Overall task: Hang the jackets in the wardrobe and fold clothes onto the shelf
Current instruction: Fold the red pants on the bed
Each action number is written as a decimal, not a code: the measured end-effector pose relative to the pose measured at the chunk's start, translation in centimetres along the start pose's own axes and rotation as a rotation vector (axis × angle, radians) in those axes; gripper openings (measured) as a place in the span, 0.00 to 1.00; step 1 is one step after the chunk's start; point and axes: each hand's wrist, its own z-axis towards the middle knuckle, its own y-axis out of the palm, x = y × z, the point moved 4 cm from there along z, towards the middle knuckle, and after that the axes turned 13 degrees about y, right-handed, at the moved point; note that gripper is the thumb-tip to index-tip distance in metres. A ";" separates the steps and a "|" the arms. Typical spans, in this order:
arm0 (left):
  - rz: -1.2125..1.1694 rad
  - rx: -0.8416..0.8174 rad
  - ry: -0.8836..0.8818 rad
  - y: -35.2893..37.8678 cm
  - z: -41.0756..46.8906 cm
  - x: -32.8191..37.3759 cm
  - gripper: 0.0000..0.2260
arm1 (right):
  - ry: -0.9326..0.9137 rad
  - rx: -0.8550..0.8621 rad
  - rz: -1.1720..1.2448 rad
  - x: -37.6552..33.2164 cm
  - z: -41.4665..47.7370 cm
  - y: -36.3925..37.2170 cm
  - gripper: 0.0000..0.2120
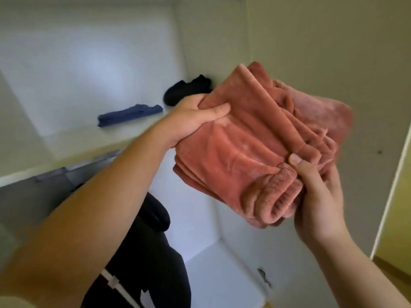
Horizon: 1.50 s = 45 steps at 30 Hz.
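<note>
The open pale wardrobe (311,41) is filling the view, with its side wall rising behind the work area. The flat cream shelf (77,152) is spanning the upper left compartment. Below it, a black jacket (151,252) is hanging in the lower space, apparently from a white hanger (113,281), so at least one hanging step appears complete.

The folded dusty-pink plush fleece garment (255,141) is being held in the air in front of the wardrobe wall, to the right of the shelf and not touching it. It is being carried as a stacked bundle, with its ribbed cuffs gathered at the near right corner. Support from two opposite sides is probably preventing the layers from sliding apart.

The left hand (191,121) is clamping the left edge of the bundle, thumb pressing on top and fingers wrapping underneath. The right hand (318,196) is pinching the cuff corner, thumb on top and curled fingers cupping the underside.

A folded dark-blue cloth item (130,114) is lying flat on the shelf. A folded black cloth item (189,90) is lying near it, towards the inner corner. Bare shelf surface is showing in front of both items. The step in hand appears to be transfer of the bundle onto the shelf. Both grips should be released only once the bundle is resting flat.
</note>
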 end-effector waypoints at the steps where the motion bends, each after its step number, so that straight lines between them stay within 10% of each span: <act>1: 0.027 0.051 -0.001 -1.9 -0.2 0.3 0.13 | 0.017 -0.031 0.006 0.1 1.2 1.5 0.29; 22: 0.361 0.991 -0.386 -36.1 -9.7 -4.7 0.31 | 0.558 -0.638 -0.320 9.8 19.1 39.9 0.28; 26: 0.890 0.752 -0.682 -37.2 -9.7 -9.2 0.37 | 0.532 -0.774 -0.949 15.7 19.7 42.6 0.28; 31: 1.041 -0.061 -0.595 -33.8 -7.9 -14.9 0.25 | -0.329 -0.827 -1.284 15.5 21.1 46.4 0.34; 34: 1.094 -0.083 -0.652 -33.7 -7.9 -14.7 0.23 | -0.634 -1.113 -1.376 15.2 18.3 47.3 0.16; 41: 1.058 -0.010 -0.746 -34.8 -10.1 -15.9 0.29 | -0.344 -1.442 -1.280 17.3 19.1 42.9 0.26; 45: 1.134 -0.010 -0.809 -35.5 -8.6 -16.9 0.27 | -0.545 -1.469 -1.344 20.6 20.3 43.5 0.52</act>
